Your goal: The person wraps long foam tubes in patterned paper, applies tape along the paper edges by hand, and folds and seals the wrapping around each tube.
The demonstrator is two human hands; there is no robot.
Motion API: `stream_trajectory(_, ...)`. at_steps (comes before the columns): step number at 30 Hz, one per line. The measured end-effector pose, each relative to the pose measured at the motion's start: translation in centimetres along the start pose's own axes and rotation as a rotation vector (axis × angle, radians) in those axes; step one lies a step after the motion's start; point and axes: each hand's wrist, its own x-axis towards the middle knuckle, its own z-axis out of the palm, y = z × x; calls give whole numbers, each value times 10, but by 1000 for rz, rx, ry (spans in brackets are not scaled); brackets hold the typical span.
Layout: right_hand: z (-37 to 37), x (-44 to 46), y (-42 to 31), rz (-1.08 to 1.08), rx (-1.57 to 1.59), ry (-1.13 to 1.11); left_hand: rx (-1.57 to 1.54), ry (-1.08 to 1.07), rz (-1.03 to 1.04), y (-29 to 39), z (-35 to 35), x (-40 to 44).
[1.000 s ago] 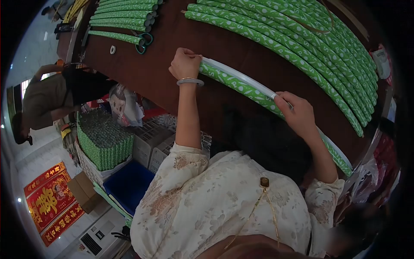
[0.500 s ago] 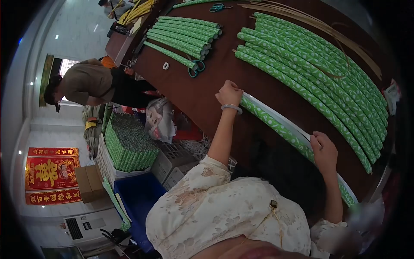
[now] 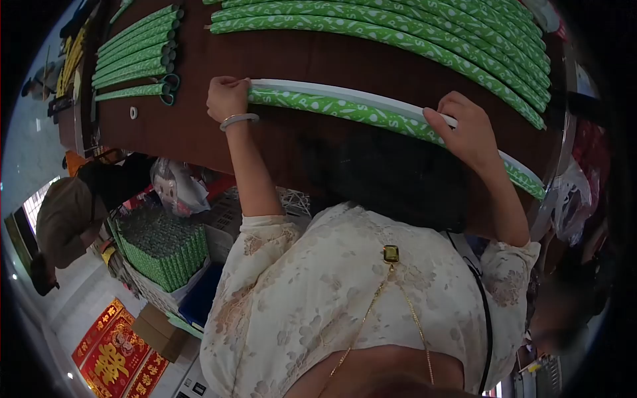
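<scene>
Green patterned strip stretches along the near side of the tabletop, fingers of the left hand clamped on one end, those of the right hand on its white edge. Matching rolls lie across the tabletop's far side.

Strip green, white lettering and motifs; table brown.

A strip runs over the desk from the left hand to the right hand and past it. Ahead of both hands, long tubes lie side by side. Left of the left hand lie scissors, at the end of the short tubes; a tape roll sits farther left. Behind and left of that hand, off the desk: a bag, then a basket holding packed tubes.
</scene>
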Motion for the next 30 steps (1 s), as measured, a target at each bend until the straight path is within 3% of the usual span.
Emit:
stream_trajectory(7, 7, -3, -4, 40, -307, -17, 51, -16, 26, 6, -5, -2)
stream_trajectory(9, 11, -2, -4, -73, -420, 94, 51, -15, 24, 3, -3, -1)
stream_trajectory(12, 15, 0, -6, -60, -502, 97, 50, -14, 21, 1, -1, 0)
stream_trajectory(30, 20, 3, -9, -88, -646, 17, 36, 7, 60, -2, 0, 1)
